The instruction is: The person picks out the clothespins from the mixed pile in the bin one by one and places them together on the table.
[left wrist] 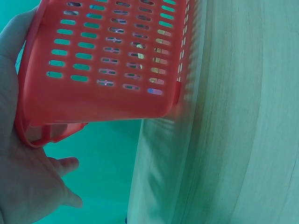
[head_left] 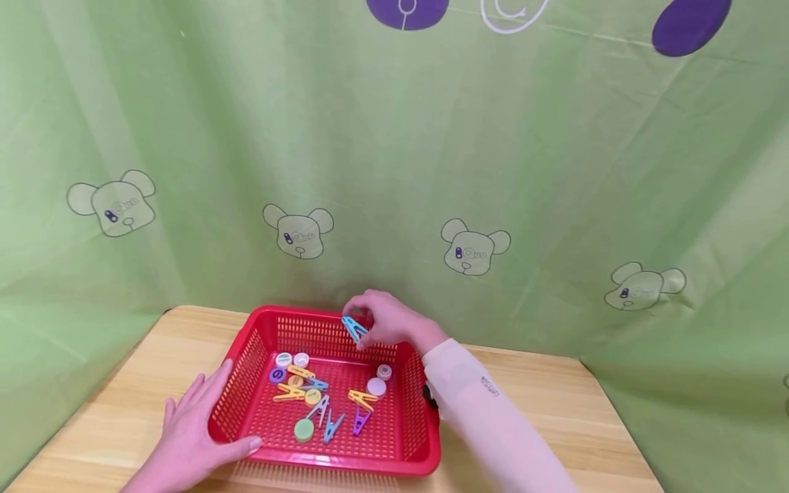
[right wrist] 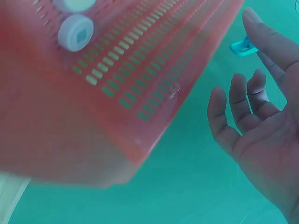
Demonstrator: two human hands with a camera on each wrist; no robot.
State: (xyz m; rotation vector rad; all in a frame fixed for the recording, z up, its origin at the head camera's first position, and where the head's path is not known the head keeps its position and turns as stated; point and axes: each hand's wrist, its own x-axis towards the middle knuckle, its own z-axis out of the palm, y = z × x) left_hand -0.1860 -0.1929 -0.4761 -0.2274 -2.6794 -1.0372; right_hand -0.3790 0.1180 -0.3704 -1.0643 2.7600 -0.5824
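My right hand (head_left: 390,319) pinches a light-blue clothespin (head_left: 353,327) between thumb and forefinger, above the far wall of a red plastic basket (head_left: 345,461). The right wrist view shows part of that clothespin (right wrist: 243,47) by the thumb, with the other fingers loosely bent. My left hand (head_left: 191,435) rests at the basket's near left corner, its fingers straight along the side and its thumb over the near rim. Inside lie several clothespins, among them a purple clothespin (head_left: 361,421) and a yellow clothespin (head_left: 361,399), and several round caps, including a green cap (head_left: 304,430).
The basket stands on a light wooden table (head_left: 530,404). Behind and beside it hangs a green curtain (head_left: 382,150) with bear prints, close to the basket's far side. A small black object (head_left: 429,396) shows at the basket's right side, partly hidden by the right sleeve.
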